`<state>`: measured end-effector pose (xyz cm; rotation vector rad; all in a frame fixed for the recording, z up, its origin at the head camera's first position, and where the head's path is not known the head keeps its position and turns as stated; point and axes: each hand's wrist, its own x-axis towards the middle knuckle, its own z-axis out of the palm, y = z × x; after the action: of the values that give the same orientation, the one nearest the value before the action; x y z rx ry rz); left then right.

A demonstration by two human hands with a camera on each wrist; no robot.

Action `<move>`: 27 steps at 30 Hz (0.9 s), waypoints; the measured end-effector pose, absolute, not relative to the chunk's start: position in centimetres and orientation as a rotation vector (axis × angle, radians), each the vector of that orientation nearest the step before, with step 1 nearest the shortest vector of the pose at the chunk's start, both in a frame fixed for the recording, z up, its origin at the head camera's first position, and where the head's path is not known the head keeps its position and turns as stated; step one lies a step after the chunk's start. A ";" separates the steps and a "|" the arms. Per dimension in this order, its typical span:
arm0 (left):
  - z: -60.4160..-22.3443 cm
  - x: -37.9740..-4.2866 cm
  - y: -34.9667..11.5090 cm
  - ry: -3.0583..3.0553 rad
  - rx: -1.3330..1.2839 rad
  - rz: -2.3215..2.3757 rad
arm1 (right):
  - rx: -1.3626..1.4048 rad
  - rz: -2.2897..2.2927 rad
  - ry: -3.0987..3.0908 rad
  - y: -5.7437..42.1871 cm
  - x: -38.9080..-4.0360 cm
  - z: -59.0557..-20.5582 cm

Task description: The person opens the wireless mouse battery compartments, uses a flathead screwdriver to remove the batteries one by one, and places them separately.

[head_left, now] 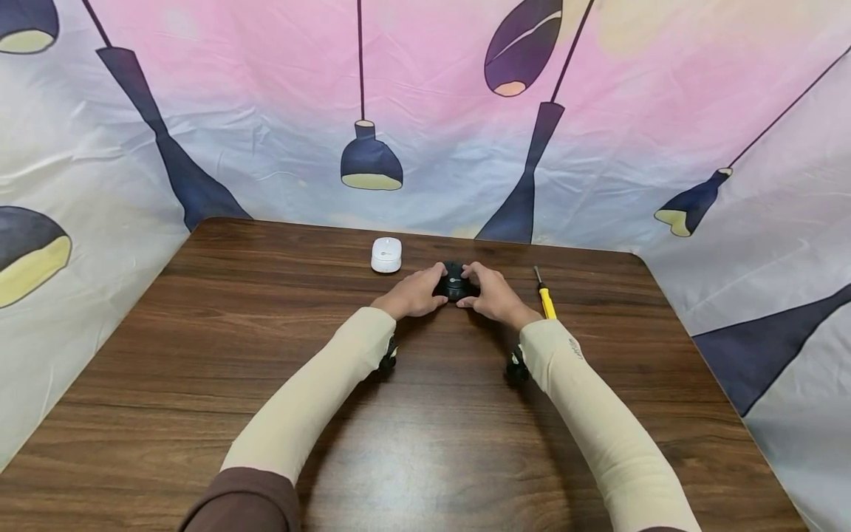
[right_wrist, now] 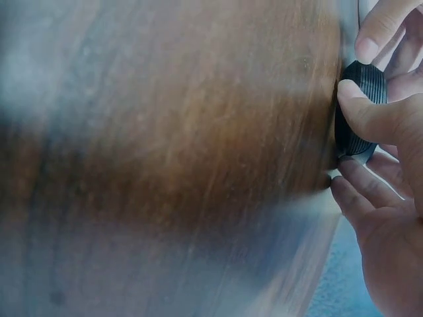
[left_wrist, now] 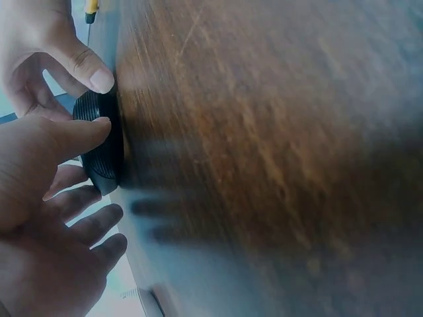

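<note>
A black computer mouse [head_left: 455, 287] with a small pale logo rests toward the far side of the table, between both hands. My left hand [head_left: 417, 292] grips its left side, thumb at the near end and fingers around the far part. From the other side my right hand [head_left: 495, 295] holds it in the same way. The left wrist view shows the ribbed side of the mouse [left_wrist: 107, 158] with the left thumb [left_wrist: 86, 135] laid against it. In the right wrist view the right thumb [right_wrist: 360, 105] presses on the ribbed edge.
A white computer mouse [head_left: 386, 256] lies left of the hands, near the table's back edge. To the right, beside the right wrist, is a screwdriver [head_left: 547, 301] with a yellow handle, partly covered by the sleeve. Printed cloth [head_left: 279, 148] hangs behind the wooden table [head_left: 412, 443].
</note>
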<state>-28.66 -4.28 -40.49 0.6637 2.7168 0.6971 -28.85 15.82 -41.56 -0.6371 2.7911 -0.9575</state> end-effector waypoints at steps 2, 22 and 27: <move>-40.5 -28.6 -4.4 2.719 0.662 0.695 | -0.637 -0.948 2.790 15.8 -28.7 -41.5; -40.0 -27.1 -4.9 2.746 0.751 0.583 | -0.747 -0.867 2.814 15.8 -27.7 -41.6; -39.8 -26.7 -5.0 2.738 0.758 0.593 | -0.787 -0.874 2.808 15.9 -27.3 -41.6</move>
<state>-26.73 -5.03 -39.84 0.7577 2.7382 0.5933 -27.28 15.87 -41.57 -0.7874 2.8083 -0.8739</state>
